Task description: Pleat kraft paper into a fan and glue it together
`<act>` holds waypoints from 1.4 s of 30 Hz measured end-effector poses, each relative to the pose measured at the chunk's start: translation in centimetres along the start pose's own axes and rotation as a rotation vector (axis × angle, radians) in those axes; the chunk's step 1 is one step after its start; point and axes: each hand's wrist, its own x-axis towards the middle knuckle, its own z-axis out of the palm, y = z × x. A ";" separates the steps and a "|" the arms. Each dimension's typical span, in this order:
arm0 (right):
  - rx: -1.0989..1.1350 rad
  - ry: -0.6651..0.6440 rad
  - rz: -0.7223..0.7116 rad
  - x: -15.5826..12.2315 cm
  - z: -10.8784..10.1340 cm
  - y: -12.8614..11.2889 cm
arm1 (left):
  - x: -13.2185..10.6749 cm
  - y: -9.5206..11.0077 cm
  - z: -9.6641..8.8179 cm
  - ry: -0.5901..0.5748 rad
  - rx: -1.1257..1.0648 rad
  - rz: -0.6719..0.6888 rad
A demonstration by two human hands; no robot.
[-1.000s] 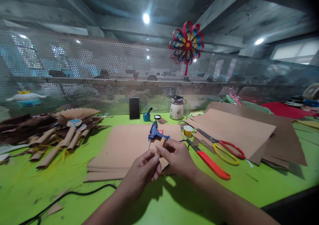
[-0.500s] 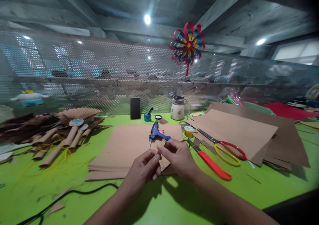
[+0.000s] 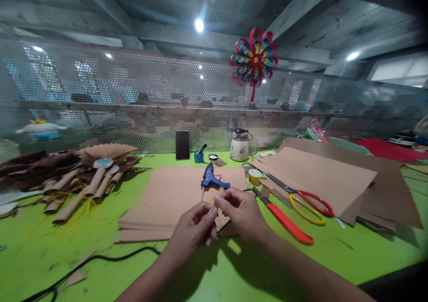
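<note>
My left hand (image 3: pixel 197 226) and my right hand (image 3: pixel 245 213) meet over the front edge of a stack of brown kraft paper (image 3: pixel 163 195), both with closed fingertips. Between them they pinch a fine yellow thread (image 3: pixel 221 188), which loops up by the right fingers. A small brown piece seems to be in the fingers too, mostly hidden. Just beyond my hands a blue hot glue gun (image 3: pixel 210 177) lies on the paper. A spool of yellow thread (image 3: pixel 254 176) is beyond my right hand. Beside that hand lies a knife with a red-orange handle (image 3: pixel 290 225).
Scissors (image 3: pixel 309 204) and large kraft sheets (image 3: pixel 317 168) lie at right. At left are paper fans with rolled handles (image 3: pixel 100 179) and a black cord (image 3: pixel 110 257). A flask (image 3: pixel 239 146), a dark phone-like slab (image 3: pixel 182 145) and a blue jar (image 3: pixel 198 157) stand at the back.
My fingers have shifted only slightly, still pinched together at the same spot. The whole view has moved a little; the things on the table lie as before.
</note>
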 end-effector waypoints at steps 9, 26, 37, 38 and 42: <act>-0.025 0.002 -0.033 0.1 -0.2 -0.2 | 0.1 -0.2 -0.1 -0.051 -0.035 -0.010; 0.015 -0.051 0.042 0.2 -0.2 -0.1 | 0.0 -0.2 -0.1 -0.035 -0.105 0.000; 0.005 -0.024 0.058 0.2 -0.2 0.3 | -0.4 0.3 0.2 -0.034 -0.159 -0.016; 0.005 -0.024 0.054 0.3 -0.2 0.3 | -0.5 0.4 0.3 -0.026 -0.153 -0.016; 0.009 -0.008 0.065 0.4 -0.3 0.1 | -0.5 0.4 0.2 -0.032 -0.152 -0.028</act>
